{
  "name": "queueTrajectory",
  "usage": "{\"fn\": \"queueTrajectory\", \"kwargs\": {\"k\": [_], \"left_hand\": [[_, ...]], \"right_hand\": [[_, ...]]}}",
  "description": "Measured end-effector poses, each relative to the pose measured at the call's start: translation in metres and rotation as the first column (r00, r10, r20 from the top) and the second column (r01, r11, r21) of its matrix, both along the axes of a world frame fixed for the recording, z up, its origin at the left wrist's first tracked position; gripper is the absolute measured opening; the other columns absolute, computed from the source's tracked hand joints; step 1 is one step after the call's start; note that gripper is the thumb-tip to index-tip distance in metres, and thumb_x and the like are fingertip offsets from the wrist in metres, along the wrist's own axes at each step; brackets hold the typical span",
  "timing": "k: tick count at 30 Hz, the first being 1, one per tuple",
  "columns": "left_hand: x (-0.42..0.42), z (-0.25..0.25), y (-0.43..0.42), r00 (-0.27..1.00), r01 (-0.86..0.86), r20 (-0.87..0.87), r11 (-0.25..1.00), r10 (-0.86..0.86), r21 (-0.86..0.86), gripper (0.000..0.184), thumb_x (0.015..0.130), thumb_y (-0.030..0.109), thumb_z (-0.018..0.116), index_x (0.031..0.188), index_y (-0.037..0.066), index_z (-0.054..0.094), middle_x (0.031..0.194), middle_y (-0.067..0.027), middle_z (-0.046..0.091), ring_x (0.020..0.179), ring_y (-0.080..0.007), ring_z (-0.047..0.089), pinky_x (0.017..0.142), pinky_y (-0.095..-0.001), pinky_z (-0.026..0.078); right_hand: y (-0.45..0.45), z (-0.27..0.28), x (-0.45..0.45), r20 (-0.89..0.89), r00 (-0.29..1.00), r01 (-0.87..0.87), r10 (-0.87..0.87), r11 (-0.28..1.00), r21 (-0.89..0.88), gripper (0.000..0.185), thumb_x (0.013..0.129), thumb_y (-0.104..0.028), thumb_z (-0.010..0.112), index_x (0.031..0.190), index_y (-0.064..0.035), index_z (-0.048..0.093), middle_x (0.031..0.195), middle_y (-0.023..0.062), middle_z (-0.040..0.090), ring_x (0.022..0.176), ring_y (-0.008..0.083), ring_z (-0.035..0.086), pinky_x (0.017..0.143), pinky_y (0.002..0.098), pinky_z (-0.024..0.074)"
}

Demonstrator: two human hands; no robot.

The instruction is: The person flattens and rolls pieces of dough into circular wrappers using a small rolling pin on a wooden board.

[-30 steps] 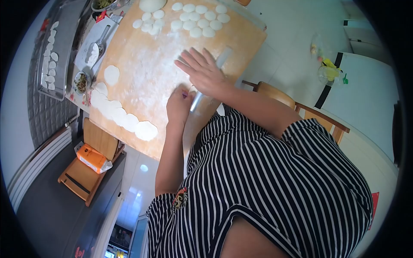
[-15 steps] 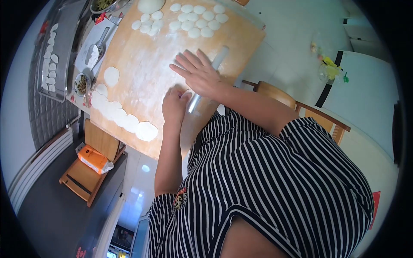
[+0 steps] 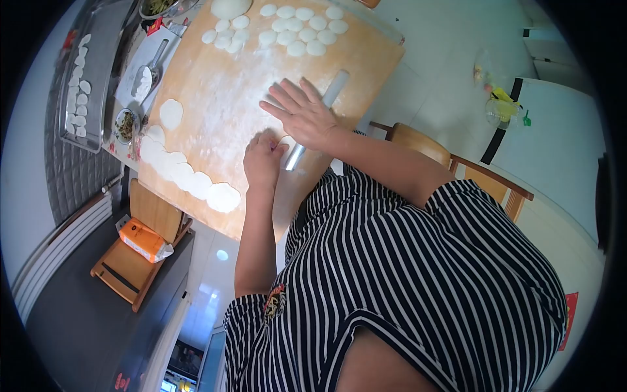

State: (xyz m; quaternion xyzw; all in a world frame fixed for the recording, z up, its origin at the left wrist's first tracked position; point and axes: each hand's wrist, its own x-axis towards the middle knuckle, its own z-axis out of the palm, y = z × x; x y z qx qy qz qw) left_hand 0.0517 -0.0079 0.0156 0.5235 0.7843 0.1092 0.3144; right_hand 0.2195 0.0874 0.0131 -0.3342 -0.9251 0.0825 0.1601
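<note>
My right hand (image 3: 308,119) lies flat with fingers spread, its palm resting on a metal rolling pin (image 3: 336,89). The pin slants across the near part of a floured wooden board (image 3: 215,98). Just left of it, my left hand (image 3: 262,163) is closed, its fingers curled at the edge of a small dough wrapper (image 3: 285,140), which is mostly covered by my hands. Rolled wrappers (image 3: 223,197) overlap in a row along the board's left edge, with one single round wrapper (image 3: 171,114) above them. Several small flattened dough pieces (image 3: 296,48) are at the far end, near a larger dough lump (image 3: 230,7).
A metal tray (image 3: 98,108) of filled dumplings stands at the left. Beside the board are a bowl of filling (image 3: 125,126) and a spoon (image 3: 159,53). Wooden chairs (image 3: 418,145) stand right and left; the left one bears an orange package (image 3: 144,240).
My left hand has shifted very slightly left at the wrapper. The right hand remains on the rolling pin, and the whole view has drifted a little.
</note>
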Motion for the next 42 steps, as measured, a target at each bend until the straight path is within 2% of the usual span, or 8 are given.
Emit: {"fn": "queueTrajectory", "kwargs": {"k": [9,18,23,31,36,38,41,42], "left_hand": [[-0.01,-0.003,-0.029,0.811,-0.302,0.453,0.928,0.37,-0.217,0.031,0.089,0.026,0.077,0.097,-0.002,0.068,0.093,-0.0196,0.074,0.081,-0.0401,0.069,0.077,-0.0449,0.055],[-0.008,0.001,-0.014,0.997,-0.011,-0.072,0.999,0.015,0.054,0.029,0.095,0.028,0.073,0.103,0.0,0.072,0.102,-0.0201,0.076,0.089,-0.0346,0.074,0.081,-0.0414,0.056],[-0.02,-0.011,-0.041,0.761,-0.36,0.432,0.869,0.483,-0.338,0.031,0.096,0.03,0.07,0.106,0.0,0.074,0.102,-0.0209,0.077,0.093,-0.0325,0.074,0.085,-0.0394,0.055],[0.004,-0.006,-0.026,0.998,-0.062,0.033,0.961,0.055,0.269,0.029,0.09,0.025,0.079,0.1,0.001,0.067,0.091,-0.0195,0.069,0.086,-0.0377,0.066,0.08,-0.0447,0.053],[-0.002,0.002,-0.077,0.716,-0.428,0.592,0.902,0.371,-0.047,0.01,0.1,0.01,0.072,0.107,0.005,0.067,0.095,0.0002,0.067,0.088,-0.0078,0.058,0.081,-0.0249,0.049],[-0.029,0.002,-0.106,0.627,-0.488,0.663,0.87,0.409,-0.076,0.014,0.1,0.011,0.073,0.111,0.004,0.068,0.095,-0.002,0.07,0.086,-0.0101,0.061,0.079,-0.0274,0.051],[-0.072,0.01,-0.139,0.683,-0.639,0.473,0.769,0.556,0.019,0.017,0.103,0.01,0.067,0.117,0.002,0.069,0.103,-0.007,0.072,0.095,-0.0167,0.067,0.087,-0.0317,0.053],[-0.083,0.019,-0.139,0.806,-0.591,0.111,0.803,0.582,0.074,0.023,0.102,0.011,0.067,0.121,-0.001,0.069,0.108,-0.015,0.074,0.099,-0.0241,0.07,0.091,-0.0369,0.055]], "right_hand": [[-0.021,-0.013,0.053,-0.092,0.992,-0.08,0.081,0.997,0.019,0.052,0.087,-0.016,0.064,0.139,-0.0094,0.065,0.146,0.0124,0.062,0.142,0.034,0.052,0.121,0.0533,0.037],[-0.02,-0.012,0.032,-0.145,0.988,-0.044,0.056,0.996,0.081,0.05,0.087,-0.014,0.065,0.137,-0.0124,0.068,0.146,0.0108,0.063,0.14,0.0334,0.054,0.121,0.0531,0.0352],[-0.025,-0.012,0.053,-0.067,0.99,-0.126,0.126,0.992,0.016,0.052,0.088,-0.015,0.066,0.14,-0.0137,0.066,0.149,0.0125,0.06,0.143,0.0331,0.051,0.123,0.0518,0.0326],[-0.013,-0.009,0.004,-0.024,0.998,-0.05,0.05,0.999,0.015,0.056,0.097,-0.029,0.061,0.152,-0.0214,0.056,0.159,0.0104,0.051,0.153,0.0312,0.039,0.127,0.0532,0.0244],[-0.03,-0.011,0.078,0.017,0.966,-0.255,0.259,0.958,-0.132,0.054,0.096,-0.031,0.063,0.149,-0.0192,0.059,0.159,0.0124,0.051,0.152,0.0345,0.041,0.127,0.051,0.027],[-0.027,-0.013,0.085,0.005,0.965,-0.26,0.263,0.955,-0.143,0.053,0.096,-0.03,0.063,0.148,-0.0189,0.059,0.159,0.0123,0.051,0.151,0.0346,0.041,0.127,0.05,0.0273],[-0.025,-0.015,0.085,-0.019,0.965,-0.263,0.263,0.954,-0.147,0.052,0.097,-0.029,0.062,0.148,-0.0189,0.06,0.158,0.0116,0.052,0.152,0.0337,0.042,0.128,0.0485,0.0273],[-0.022,-0.017,0.084,-0.025,0.965,-0.263,0.262,0.955,-0.137,0.051,0.098,-0.029,0.062,0.148,-0.019,0.06,0.159,0.0112,0.051,0.152,0.0326,0.042,0.128,0.048,0.0271]]}}
